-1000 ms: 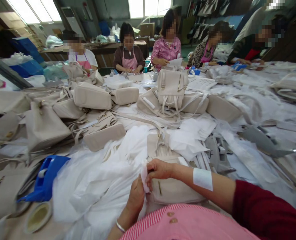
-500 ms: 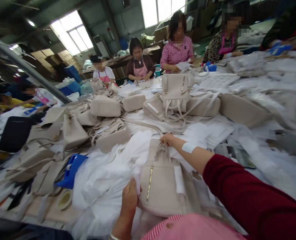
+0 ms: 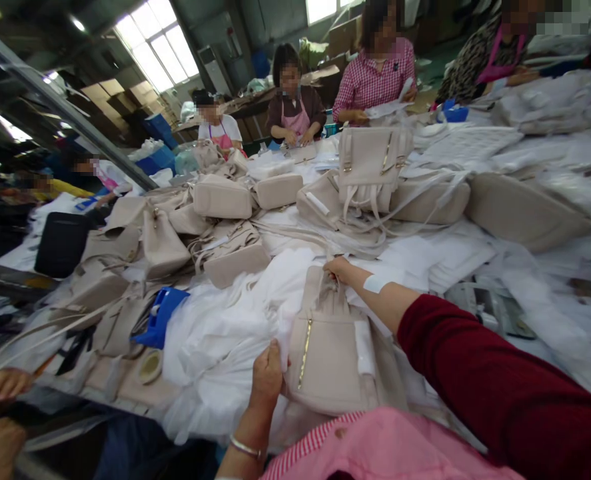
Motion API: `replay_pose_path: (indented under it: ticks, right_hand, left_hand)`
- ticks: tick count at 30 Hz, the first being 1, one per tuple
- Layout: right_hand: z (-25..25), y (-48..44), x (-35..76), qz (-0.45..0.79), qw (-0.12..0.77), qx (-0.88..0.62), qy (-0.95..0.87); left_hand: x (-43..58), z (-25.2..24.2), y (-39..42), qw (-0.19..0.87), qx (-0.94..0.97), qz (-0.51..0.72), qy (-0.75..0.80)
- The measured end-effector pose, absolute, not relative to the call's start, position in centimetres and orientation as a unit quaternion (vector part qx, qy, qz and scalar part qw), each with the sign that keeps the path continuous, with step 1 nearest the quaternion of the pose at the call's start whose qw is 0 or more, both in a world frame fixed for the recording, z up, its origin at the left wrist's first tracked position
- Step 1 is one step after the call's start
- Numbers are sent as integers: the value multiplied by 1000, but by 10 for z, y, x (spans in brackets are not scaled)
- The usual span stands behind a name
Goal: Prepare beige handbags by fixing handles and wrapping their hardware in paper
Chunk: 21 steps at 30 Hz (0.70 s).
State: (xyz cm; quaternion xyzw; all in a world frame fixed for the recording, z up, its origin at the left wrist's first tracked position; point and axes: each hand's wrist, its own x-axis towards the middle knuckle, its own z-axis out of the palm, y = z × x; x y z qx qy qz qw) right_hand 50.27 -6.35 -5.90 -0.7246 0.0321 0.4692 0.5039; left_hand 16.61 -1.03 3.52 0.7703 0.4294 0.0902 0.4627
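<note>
A beige backpack [image 3: 332, 363] with a gold zipper lies in front of me, tilted up at its near end toward my pink apron. My left hand [image 3: 268, 373] is closed on its left edge, with a piece of white wrapping between fingers and bag. At the far end my right hand [image 3: 337, 268] grips the strap at the top of the backpack, its fingers wrapped round it. A white paper wrap [image 3: 364, 348] covers a strap or zipper on the bag's right side. Crumpled white tissue [image 3: 215, 340] lies to the left.
Several beige bags [image 3: 222, 196] are heaped across the table. A blue holder [image 3: 162, 317] and a tape roll [image 3: 150, 367] lie on the left. Another person's hands [image 3: 5, 387] show at the lower left. Co-workers [image 3: 295, 110] sit and stand across the table.
The view has swung, so the scene sits further right and higher. A neighbour's hands have come into view at lower left. Both my hands keep their hold on the backpack.
</note>
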Motion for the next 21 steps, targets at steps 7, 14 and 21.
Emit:
replay_pose_path:
  ticks: [7, 14, 21]
  right_hand:
    - [-54, -66, 494, 557, 479, -675, 65]
    - [-57, -45, 480, 597, 486, -636, 50]
    - [-39, -61, 487, 600, 552, -579, -10]
  left_hand:
    - [151, 19, 8, 518, 765, 72, 376]
    - [139, 16, 19, 572, 753, 73, 318]
    - [145, 20, 20, 513, 796, 80, 313]
